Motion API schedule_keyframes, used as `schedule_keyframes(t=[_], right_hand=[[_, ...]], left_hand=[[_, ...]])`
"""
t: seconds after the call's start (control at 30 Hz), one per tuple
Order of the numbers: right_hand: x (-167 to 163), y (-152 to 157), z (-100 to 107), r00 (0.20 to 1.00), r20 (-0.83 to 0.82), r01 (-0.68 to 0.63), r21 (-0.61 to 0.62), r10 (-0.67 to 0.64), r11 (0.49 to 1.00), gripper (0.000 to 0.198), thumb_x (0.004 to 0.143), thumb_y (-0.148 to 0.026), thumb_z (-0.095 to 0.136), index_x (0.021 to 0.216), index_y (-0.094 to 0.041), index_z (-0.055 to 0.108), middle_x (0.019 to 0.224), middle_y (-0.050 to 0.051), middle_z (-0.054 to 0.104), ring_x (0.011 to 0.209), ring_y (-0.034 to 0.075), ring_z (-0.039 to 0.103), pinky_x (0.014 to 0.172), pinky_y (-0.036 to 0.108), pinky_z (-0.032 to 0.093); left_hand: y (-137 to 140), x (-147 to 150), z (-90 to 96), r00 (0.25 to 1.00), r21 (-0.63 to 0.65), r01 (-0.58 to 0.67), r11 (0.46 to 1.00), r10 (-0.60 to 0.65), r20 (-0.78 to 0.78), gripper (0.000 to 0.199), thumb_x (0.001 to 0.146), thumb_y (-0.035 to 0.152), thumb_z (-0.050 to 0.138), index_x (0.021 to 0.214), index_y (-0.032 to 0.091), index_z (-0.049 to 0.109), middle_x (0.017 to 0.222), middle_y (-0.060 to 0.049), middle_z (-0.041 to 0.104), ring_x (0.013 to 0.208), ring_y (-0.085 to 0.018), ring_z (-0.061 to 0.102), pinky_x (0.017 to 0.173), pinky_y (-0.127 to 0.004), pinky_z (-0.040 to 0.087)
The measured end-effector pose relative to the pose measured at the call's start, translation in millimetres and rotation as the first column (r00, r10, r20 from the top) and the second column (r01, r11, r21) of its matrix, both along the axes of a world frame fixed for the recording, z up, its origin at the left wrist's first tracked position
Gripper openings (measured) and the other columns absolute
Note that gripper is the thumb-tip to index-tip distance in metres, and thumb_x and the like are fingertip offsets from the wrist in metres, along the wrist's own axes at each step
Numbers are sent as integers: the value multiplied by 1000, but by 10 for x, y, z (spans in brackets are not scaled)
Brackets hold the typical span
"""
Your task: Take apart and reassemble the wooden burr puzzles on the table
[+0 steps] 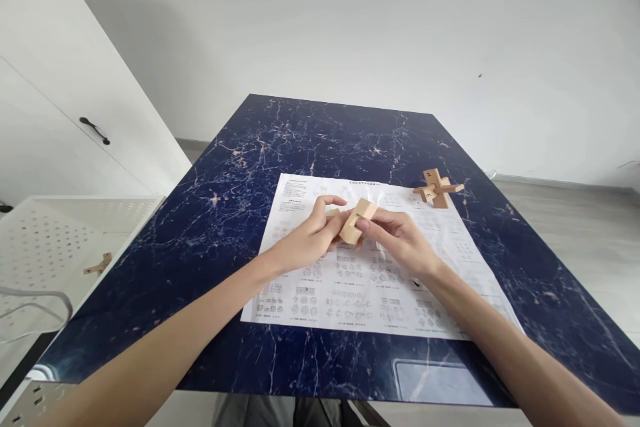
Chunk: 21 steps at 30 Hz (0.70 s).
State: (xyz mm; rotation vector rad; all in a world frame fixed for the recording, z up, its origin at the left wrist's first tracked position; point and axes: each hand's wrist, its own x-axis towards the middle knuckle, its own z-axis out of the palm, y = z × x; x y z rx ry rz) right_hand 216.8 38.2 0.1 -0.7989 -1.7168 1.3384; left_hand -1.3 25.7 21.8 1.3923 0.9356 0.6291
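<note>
notched wooden block [363, 208], head view: it sat tilted between both hands, above a printed sheet [360, 283] on the dark marbled counter [300, 133]. right hand [401, 240] had the firmer hold: thumb pressed at the notch on the near side, other fingers curled behind and partly hidden, clamped on the block. the thumb's place was likely chosen for the recess, which gave it something to bear against.

left hand [315, 233] came in from the other side, fingers against the block's left edge, index arched up and apart from the thumb. a bit of pale wood [333, 212] showed between them; whether it was a second piece, or pinched at all, could not be told, nor how tightly the left fingers closed.

both forearms reached in low from the near edge, probably to keep the block central and in plain sight. the sheet lay flat under the hands, its rows of small diagrams too fine to read; likely spread there so block and drawings could share one glance.

numbered wooden cross [437, 189] stood at the sheet's far right corner, bars jutting several ways, perhaps set aside to leave working room. off to the left, a white perforated basket [113, 202] stood beside the counter, another wooden piece [99, 265] visible within it.
</note>
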Motion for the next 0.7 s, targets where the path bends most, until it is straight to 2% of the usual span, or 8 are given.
schedule_keyframes(t=[0.07, 0.1, 0.17, 0.27, 0.33, 0.5, 0.7], right_hand=[[2, 4, -13, 999, -23, 30, 0, -30, 1000, 27, 104, -48, 68, 100, -26, 84, 90, 5, 75, 81, 21, 70, 78, 37, 60], [5, 7, -15, 998, -26, 52, 1, -52, 999, 27, 104, -48, 68, 100, -26, 84, 88, 5, 75, 81, 21, 70, 79, 37, 60], [13, 10, -6, 994, -17, 106, 4, -106, 994, 29, 105, -48, 67, 98, -25, 83, 87, 5, 76, 80, 20, 71, 80, 37, 60], [11, 6, 19, 987, 10, 158, 30, -158, 987, 31, 104, -50, 67, 96, -24, 82, 86, 5, 75, 79, 20, 71, 79, 37, 60], [-3, -2, 24, 984, 22, 178, 67, -179, 982, 30, 104, -51, 66, 98, -25, 82, 87, 5, 75, 78, 20, 70, 77, 37, 60], [-34, -12, -35, 974, 47, 209, 185, -221, 960, 23, 105, -43, 67, 97, -27, 82, 98, 6, 73, 86, 21, 68, 74, 37, 57], [-31, -10, -58, 968, 44, 232, 231, -249, 945, 20, 104, -42, 69, 99, -28, 81, 106, 8, 72, 95, 24, 69, 80, 41, 59]], left_hand=[[0, 6, 19, 1000, -7, -6, 1000, 6, 2, 38, 113, 59, 34, 135, 28, 35, 76, 5, 59, 52, -11, 37, 53, -26, 33], [-2, 10, 20, 1000, 28, -26, 999, 26, -13, 39, 113, 61, 31, 132, 27, 37, 79, 4, 60, 52, -11, 38, 52, -26, 33], [-9, 20, 9, 990, 195, -110, 975, 125, -71, 41, 113, 61, 31, 126, 24, 44, 91, -2, 65, 60, -13, 48, 56, -28, 41], [-27, 40, -30, 954, 510, -184, 840, 278, -114, 37, 112, 55, 43, 123, 22, 56, 118, -9, 62, 91, -19, 63, 77, -33, 54], [-31, 50, -56, 951, 624, -150, 767, 284, -120, 35, 108, 52, 56, 125, 23, 61, 125, -9, 58, 104, -21, 63, 89, -36, 56], [-4, 48, -90, 962, 715, -124, 688, 260, -83, 25, 101, 38, 72, 120, 22, 67, 118, -6, 66, 110, -23, 65, 99, -39, 55], [14, 36, -84, 954, 719, -165, 675, 294, -58, 21, 99, 29, 75, 120, 24, 71, 122, -5, 73, 115, -24, 68, 104, -42, 54]])
